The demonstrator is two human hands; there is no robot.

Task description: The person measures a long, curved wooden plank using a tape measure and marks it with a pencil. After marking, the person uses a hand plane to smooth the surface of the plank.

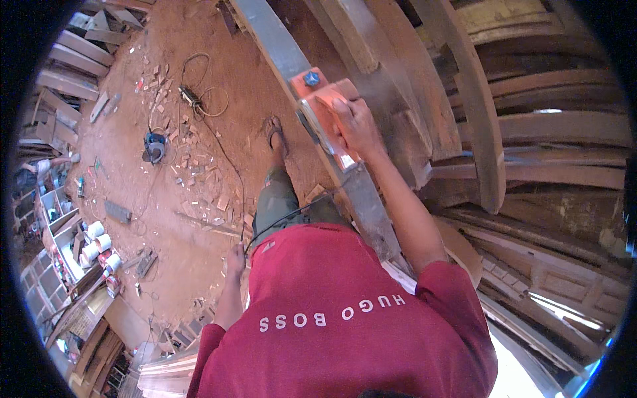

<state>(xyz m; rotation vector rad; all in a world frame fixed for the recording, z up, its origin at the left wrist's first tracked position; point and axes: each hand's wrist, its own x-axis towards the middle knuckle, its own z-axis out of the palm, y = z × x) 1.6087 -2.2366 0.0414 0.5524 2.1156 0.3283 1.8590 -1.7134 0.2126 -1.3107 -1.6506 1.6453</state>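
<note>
My right hand (356, 127) grips the handle of an orange electric hand planer (318, 122) with a blue knob at its front. The planer rests on a long, narrow grey board (271, 40) that runs diagonally up and left beside my leg. A black cord (294, 215) crosses my body below the planer. Down at my left side, my left hand (236, 259) holds that cord with its fingers closed, beside my red shirt.
Long planks (478, 146) stand stacked along the right. Wood scraps (159, 93), a dark blue power tool (153, 147) and another corded tool (190, 97) lie on the dirt floor. White buckets (104, 243) and shelving (56, 202) line the left, where another person's arm (60, 161) shows.
</note>
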